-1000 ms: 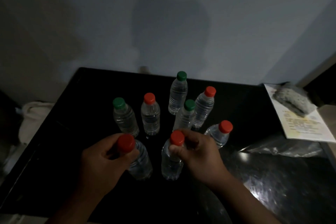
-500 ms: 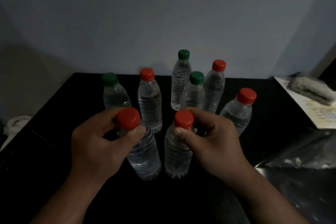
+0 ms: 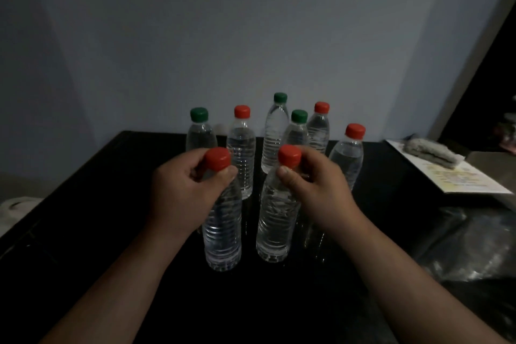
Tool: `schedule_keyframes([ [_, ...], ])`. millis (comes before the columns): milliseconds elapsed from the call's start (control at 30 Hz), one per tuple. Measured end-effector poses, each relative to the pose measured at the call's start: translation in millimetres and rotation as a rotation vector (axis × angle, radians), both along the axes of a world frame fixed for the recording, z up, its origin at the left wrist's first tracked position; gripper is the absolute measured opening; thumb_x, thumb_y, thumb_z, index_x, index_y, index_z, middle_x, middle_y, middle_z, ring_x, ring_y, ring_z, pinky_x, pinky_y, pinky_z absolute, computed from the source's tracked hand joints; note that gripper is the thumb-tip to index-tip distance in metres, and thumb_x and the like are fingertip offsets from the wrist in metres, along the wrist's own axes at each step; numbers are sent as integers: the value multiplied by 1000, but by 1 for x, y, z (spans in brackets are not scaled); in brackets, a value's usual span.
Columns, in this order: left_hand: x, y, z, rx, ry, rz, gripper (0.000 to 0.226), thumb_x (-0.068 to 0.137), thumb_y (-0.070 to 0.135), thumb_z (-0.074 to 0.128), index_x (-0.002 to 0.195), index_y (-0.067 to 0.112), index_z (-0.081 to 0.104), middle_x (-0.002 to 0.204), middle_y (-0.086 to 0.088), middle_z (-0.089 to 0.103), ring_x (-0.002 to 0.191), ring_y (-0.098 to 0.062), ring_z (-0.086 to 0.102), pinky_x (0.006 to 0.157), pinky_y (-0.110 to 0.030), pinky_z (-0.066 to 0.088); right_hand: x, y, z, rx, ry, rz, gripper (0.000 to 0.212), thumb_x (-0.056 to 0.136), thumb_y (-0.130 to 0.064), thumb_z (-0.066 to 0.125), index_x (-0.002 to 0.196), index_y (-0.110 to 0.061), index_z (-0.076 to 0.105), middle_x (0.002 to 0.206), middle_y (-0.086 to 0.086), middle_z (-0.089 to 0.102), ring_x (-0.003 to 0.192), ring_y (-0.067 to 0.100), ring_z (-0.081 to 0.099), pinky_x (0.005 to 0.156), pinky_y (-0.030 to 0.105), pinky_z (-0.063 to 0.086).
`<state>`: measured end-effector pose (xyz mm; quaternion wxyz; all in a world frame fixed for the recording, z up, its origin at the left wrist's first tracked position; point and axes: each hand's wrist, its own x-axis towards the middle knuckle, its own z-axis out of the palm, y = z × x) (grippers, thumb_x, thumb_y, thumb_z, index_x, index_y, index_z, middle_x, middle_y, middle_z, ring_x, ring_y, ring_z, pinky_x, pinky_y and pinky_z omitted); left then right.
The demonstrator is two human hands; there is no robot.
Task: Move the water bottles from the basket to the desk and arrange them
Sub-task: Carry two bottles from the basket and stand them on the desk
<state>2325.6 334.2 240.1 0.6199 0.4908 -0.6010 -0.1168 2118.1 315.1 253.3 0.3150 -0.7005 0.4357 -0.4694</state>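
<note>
- Left hand (image 3: 181,193): still pinches the neck of a clear plastic water bottle with a red cap (image 3: 223,232). The bottle leaned half a second ago; it is now upright on the glossy black tabletop (image 3: 279,301).
- Right hand (image 3: 312,187): grip unchanged, thumb and fingers curled round the neck of a second red-capped clear bottle (image 3: 275,220), just beside the first.
- Behind: three green-capped bottles (image 3: 276,131) and three red-capped bottles (image 3: 241,153), all upright and holding clear water.

Lower, more level view of bottles (image 3: 275,134)
</note>
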Motion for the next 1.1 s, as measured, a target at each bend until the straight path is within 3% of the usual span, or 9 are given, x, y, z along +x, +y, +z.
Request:
schedule_keyframes([
  [167, 9, 2, -6, 26, 19, 11, 24, 74, 23, 80, 85, 39, 66, 76, 24, 67, 66, 6, 59, 64, -6, 42, 1, 11, -43, 136, 12, -7, 45, 84, -29, 71, 124, -36, 52, 112, -15, 66, 104, -4, 62, 95, 32, 51],
  [267, 1, 10, -23, 149, 103, -80, 27, 80, 26, 74, 101, 39, 64, 88, 17, 69, 80, 4, 63, 72, -18, 48, 3, 15, -68, 146, -11, -44, 60, 81, -20, 76, 130, -37, 46, 116, -16, 65, 108, -2, 61, 95, 31, 51],
  [333, -3, 17, -44, 261, 110, -98, 47, 76, 30, 77, 115, 45, 56, 99, 17, 69, 90, 1, 66, 78, -25, 51, 4, 17, -82, 132, 11, -70, 63, 79, -18, 77, 130, -37, 45, 114, -22, 65, 107, -5, 61, 94, 25, 51],
  [400, -4, 23, -67, 376, 94, -77, 60, 70, 21, 83, 110, 52, 51, 98, 22, 68, 89, 3, 66, 76, -23, 51, 3, 19, -95, 118, 54, -76, 62, 79, -16, 77, 125, -43, 45, 113, -29, 63, 107, -8, 60, 93, 19, 49],
  [467, -1, 26, -86, 516, 80, -52, 54, 66, 21, 85, 100, 45, 52, 93, 15, 68, 88, -4, 67, 72, -25, 50, -1, 22, -106, 151, 93, -52, 59, 80, -16, 76, 119, -49, 46, 113, -31, 63, 108, -9, 60, 95, 22, 50],
  [533, 0, 26, -99, 586, 78, -45, 56, 65, 25, 87, 105, 41, 51, 96, 12, 67, 89, -8, 66, 73, -28, 49, -4, 23, -115, 174, 123, -38, 57, 81, -19, 76, 117, -52, 47, 115, -30, 63, 109, -9, 59, 97, 24, 49],
  [600, 0, 25, -104, 581, 94, -33, 61, 65, 23, 87, 111, 39, 49, 96, 12, 66, 87, -4, 64, 70, -24, 48, -4, 20, -121, 170, 125, -55, 56, 80, -21, 76, 118, -52, 48, 116, -27, 64, 110, -8, 59, 98, 26, 48],
  [800, -2, -1, -108, 513, 115, 8, 52, 68, 17, 84, 100, 40, 50, 94, 10, 67, 83, -3, 64, 65, -20, 45, 7, -6, -127, 174, 171, -117, 59, 79, -25, 77, 118, -55, 45, 111, -26, 66, 106, -8, 61, 97, 31, 51],
  [1100, -3, -26, -117, 458, 141, 49, 54, 69, 18, 83, 106, 39, 50, 99, 12, 66, 86, -3, 64, 70, -23, 47, 27, -46, -128, 186, 251, -189, 52, 81, -28, 76, 127, -30, 50, 115, -8, 69, 105, 10, 64, 91, 28, 49],
])
